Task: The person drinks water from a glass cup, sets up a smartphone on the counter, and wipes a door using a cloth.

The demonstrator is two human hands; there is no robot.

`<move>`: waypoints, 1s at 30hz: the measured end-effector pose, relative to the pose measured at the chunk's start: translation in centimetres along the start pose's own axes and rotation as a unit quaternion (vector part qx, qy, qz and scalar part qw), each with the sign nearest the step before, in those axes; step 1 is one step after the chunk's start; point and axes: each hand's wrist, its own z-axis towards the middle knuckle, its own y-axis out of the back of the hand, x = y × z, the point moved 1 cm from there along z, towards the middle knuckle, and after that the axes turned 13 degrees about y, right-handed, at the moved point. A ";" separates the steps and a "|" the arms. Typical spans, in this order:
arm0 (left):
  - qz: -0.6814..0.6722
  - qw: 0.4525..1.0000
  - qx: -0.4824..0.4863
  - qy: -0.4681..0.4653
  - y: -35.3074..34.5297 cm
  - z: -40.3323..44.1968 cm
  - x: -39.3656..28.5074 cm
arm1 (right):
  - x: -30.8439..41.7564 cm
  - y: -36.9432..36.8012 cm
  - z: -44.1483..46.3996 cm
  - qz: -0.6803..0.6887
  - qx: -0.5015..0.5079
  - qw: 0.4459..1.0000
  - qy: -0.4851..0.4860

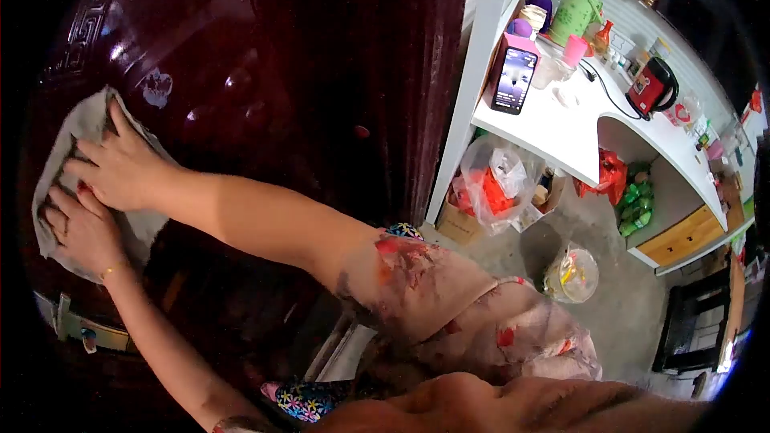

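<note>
A grey cloth (148,232) lies spread against a glossy dark red door (305,56) with carved patterns, at the left. My right hand (128,168) presses flat on the cloth's upper part, fingers apart and pointing left. Just below it, my left hand (84,232) also lies on the cloth with its fingers spread. The two hands are close together, and the cloth's edges show around them. A thin band circles my left wrist.
A white counter (553,132) at the right bears a phone (515,78), a green thermos (575,12) and a red kettle (651,88). Below are bags (497,184), green bottles (636,208) and a bin (572,275). A dark metal frame (698,313) stands at the lower right.
</note>
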 end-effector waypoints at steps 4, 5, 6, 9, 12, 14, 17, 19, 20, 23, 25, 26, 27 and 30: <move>0.021 0.991 0.133 -0.007 1.4 -7.5 0.6 | 2.0 -0.3 -7.7 -0.012 0.062 0.998 0.013; 0.038 0.992 0.113 -0.039 0.9 -10.2 1.4 | 2.6 -0.6 -10.1 -0.004 0.091 0.996 0.018; 0.056 0.992 0.093 -0.071 0.4 -12.9 2.2 | 3.5 -0.2 -12.0 0.004 0.126 0.992 0.021; 0.083 0.969 0.223 -0.075 0.7 -19.6 3.5 | 6.0 0.2 -17.9 0.025 0.207 0.978 0.027; 0.035 0.935 0.344 -0.075 2.2 -24.2 4.1 | 7.8 0.0 -23.0 0.041 0.239 0.970 0.034; 0.068 0.915 0.391 -0.070 3.9 -25.9 3.7 | 8.5 0.3 -24.4 0.067 0.285 0.956 0.032; -0.013 0.934 0.353 -0.055 4.2 -27.2 4.1 | 8.9 2.0 -24.1 0.069 0.318 0.945 0.030; -0.053 0.939 0.338 -0.036 4.6 -26.9 4.1 | 8.9 2.9 -22.8 0.092 0.315 0.945 0.010; -0.054 0.944 0.325 -0.015 4.8 -25.8 3.9 | 8.7 3.4 -21.5 0.102 0.312 0.945 0.000; -0.066 0.973 0.222 0.008 3.9 -20.8 3.8 | 7.2 2.6 -16.8 0.120 0.232 0.965 -0.012; -0.034 0.989 0.145 0.003 3.7 -15.1 3.6 | 6.1 1.6 -12.1 0.102 0.200 0.974 0.009; -0.024 0.993 0.117 -0.005 3.8 -12.4 3.5 | 5.6 0.7 -9.7 0.035 0.176 0.983 0.034; -0.009 0.998 0.056 -0.008 3.3 -9.9 3.5 | 5.0 0.9 -6.9 0.018 0.138 0.989 0.047; -0.056 0.998 0.007 0.024 1.8 -2.7 3.9 | 3.7 -0.8 -0.4 0.022 0.048 0.998 0.037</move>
